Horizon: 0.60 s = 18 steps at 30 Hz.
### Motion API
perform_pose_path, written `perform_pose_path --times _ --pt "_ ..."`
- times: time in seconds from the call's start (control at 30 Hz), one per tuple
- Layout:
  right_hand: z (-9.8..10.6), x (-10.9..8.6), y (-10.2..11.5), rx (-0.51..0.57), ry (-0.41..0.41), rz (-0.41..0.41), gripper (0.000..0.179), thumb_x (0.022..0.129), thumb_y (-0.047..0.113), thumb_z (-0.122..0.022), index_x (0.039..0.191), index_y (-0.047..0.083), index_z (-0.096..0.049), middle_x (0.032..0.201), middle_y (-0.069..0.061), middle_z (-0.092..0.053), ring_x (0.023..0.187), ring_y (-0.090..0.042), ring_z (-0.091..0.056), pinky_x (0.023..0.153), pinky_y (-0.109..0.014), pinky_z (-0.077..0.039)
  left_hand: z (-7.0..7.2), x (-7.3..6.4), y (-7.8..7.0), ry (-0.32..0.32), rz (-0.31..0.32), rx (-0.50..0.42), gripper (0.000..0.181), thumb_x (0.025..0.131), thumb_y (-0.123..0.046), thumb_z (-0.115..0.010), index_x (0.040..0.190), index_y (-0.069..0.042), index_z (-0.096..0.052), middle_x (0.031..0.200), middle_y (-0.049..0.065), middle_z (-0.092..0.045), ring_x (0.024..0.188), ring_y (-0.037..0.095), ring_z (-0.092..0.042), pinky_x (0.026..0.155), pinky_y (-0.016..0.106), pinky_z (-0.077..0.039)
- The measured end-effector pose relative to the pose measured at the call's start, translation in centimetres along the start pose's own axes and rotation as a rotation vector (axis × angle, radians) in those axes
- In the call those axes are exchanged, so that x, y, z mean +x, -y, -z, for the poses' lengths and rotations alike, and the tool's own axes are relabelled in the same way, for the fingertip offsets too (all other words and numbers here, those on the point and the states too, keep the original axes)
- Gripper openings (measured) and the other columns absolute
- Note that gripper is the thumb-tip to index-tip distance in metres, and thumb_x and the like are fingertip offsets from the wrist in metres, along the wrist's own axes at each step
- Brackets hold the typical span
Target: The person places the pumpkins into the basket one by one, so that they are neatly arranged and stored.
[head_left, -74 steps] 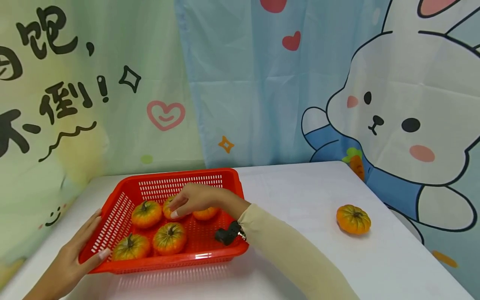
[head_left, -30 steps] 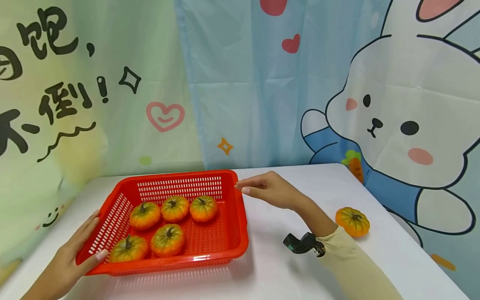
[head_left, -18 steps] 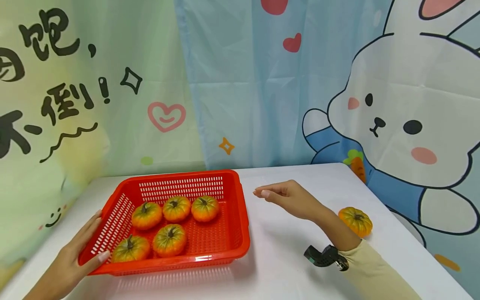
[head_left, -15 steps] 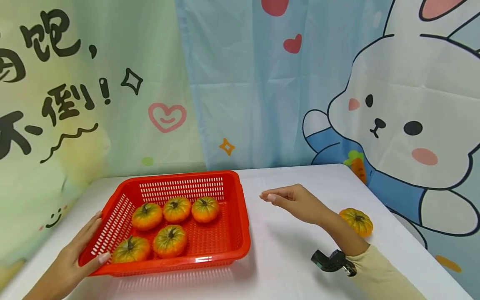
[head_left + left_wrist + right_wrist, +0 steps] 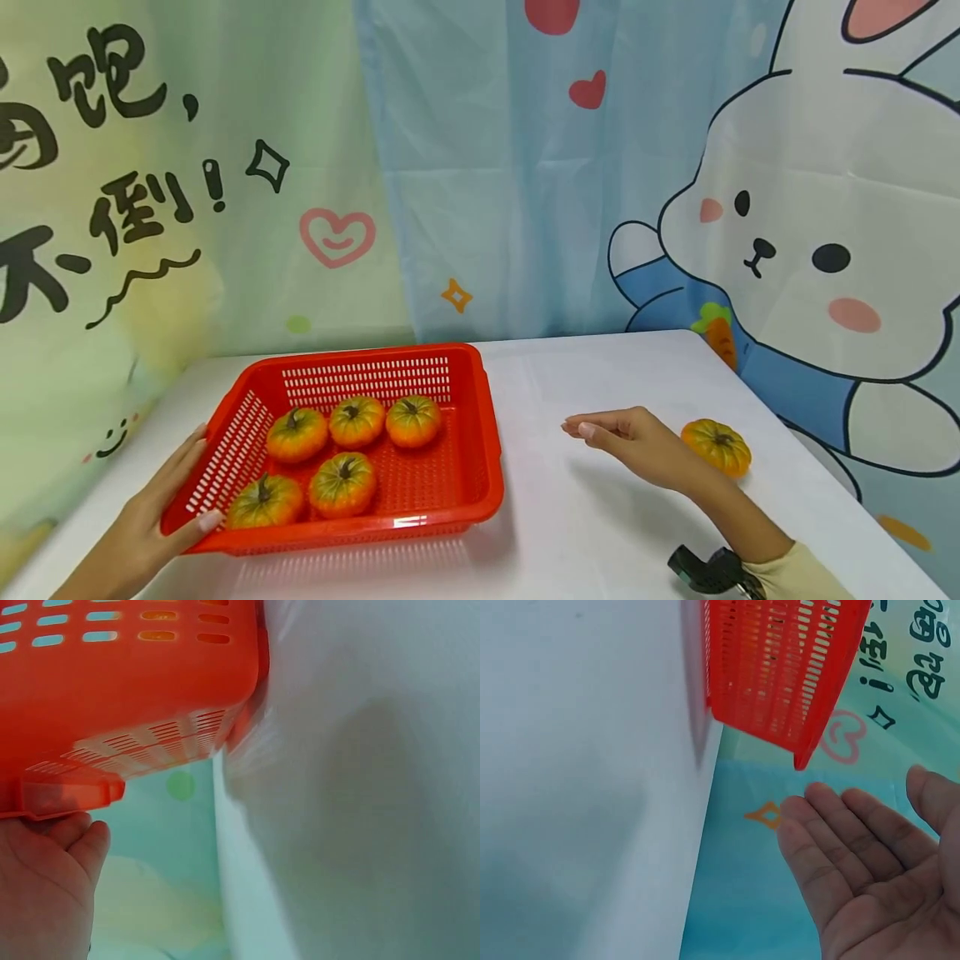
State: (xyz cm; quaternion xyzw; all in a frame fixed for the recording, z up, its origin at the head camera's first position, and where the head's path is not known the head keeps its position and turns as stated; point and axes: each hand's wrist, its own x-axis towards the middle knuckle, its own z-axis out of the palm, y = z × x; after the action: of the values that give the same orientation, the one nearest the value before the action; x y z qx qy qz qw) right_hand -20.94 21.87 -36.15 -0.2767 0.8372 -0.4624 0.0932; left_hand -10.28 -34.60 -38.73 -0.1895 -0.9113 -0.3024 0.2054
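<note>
A red plastic basket [image 5: 420, 523] with slotted walls stands on the left of the table, with several small orange-green pumpkins [image 5: 341, 485] inside. My left hand [image 5: 142, 517] holds its left rim near the front corner, thumb over the edge and fingers along the outside; the left wrist view has the fingers [image 5: 88, 844] right under the rim. Over the table to the right of the basket hovers my right hand [image 5: 637, 442], nothing in it, fingers extended and palm showing in the right wrist view. Behind that hand a lone pumpkin [image 5: 717, 447] rests on the table, its left edge partly covered.
The white table [image 5: 555, 533] has its right edge just beyond the lone pumpkin. A printed curtain [image 5: 480, 167] with a rabbit and hearts hangs behind the table. A black wrist camera [image 5: 708, 571] is strapped to the right wrist.
My right hand has come out of the basket, leaving a pumpkin there among the others, and has moved right and toward me, near the lone pumpkin. The left hand has stayed at the rim.
</note>
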Motion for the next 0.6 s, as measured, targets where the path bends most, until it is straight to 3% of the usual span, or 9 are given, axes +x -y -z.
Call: perform_pose_path --times 0.13,0.27,0.6 --pt "0.5 -0.9 -0.5 -0.022 0.000 -0.003 0.041 0.102 0.028 -0.050 0.130 -0.001 -0.060 0.126 -0.011 -0.063 0.115 -0.025 -0.060 0.089 -0.031 -0.049 0.1 0.0 0.0 0.002 0.021 0.011 0.086 0.081 -0.008 -0.072 0.154 -0.008 -0.027 0.160 -0.010 -0.017 0.128 -0.010 -0.022 0.088 0.002 -0.021" --pt "1.8 -1.8 -0.7 -0.037 -0.062 -0.008 0.040 0.101 0.024 -0.054 0.131 -0.003 -0.059 0.127 -0.014 -0.062 0.116 -0.029 -0.059 0.087 -0.031 -0.050 0.1 0.2 0.2 -0.004 0.023 0.013 0.086 0.081 -0.008 -0.072 0.154 -0.007 -0.027 0.160 -0.011 -0.017 0.128 -0.010 -0.022 0.087 0.002 -0.021" --pt "7.6 -5.6 -0.2 -0.221 -0.225 -0.146 0.049 0.098 0.030 -0.058 0.137 0.000 -0.055 0.133 -0.018 -0.057 0.113 -0.029 -0.061 0.082 -0.025 -0.051 -0.2 0.1 0.3 0.004 0.068 0.023 0.084 0.082 -0.011 -0.072 0.154 -0.008 -0.028 0.158 -0.017 -0.017 0.121 -0.012 -0.027 0.081 0.003 -0.026"
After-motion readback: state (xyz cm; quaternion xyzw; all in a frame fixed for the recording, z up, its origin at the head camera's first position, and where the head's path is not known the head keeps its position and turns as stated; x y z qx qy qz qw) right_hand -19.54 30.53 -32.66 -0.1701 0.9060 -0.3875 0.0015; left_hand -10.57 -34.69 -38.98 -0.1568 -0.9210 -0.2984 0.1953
